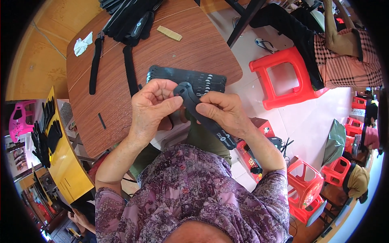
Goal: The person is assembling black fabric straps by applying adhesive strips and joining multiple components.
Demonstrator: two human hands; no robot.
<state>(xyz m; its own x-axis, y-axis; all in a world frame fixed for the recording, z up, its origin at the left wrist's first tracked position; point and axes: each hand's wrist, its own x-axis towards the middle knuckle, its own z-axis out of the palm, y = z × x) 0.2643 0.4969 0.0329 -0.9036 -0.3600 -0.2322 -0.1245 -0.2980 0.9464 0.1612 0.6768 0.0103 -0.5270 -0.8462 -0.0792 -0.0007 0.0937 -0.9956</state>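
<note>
Between my two hands, above the near edge of the table, is a dark grey strap (pixel 213 128) with pale print and a slotted, looped end. My left hand (pixel 150 108) pinches the looped end between thumb and fingers. Just below it, my right hand (pixel 229 112) grips the band, and the printed tail hangs down to the right. Right behind my hands lies a row of overlapping dark straps (pixel 184 75) with white marks, partly hidden by my fingers. Farther off on the wooden table (pixel 109 87) sits a thick bundle of black straps (pixel 131 26).
Two black straps (pixel 95 67) reach toward me from the bundle. A tan strip (pixel 169 33), a white tissue (pixel 83 43) and a small dark piece (pixel 101 120) lie on the table. At right are a red stool (pixel 298 71) and a seated person (pixel 344 56). A yellow table (pixel 67 166) stands left.
</note>
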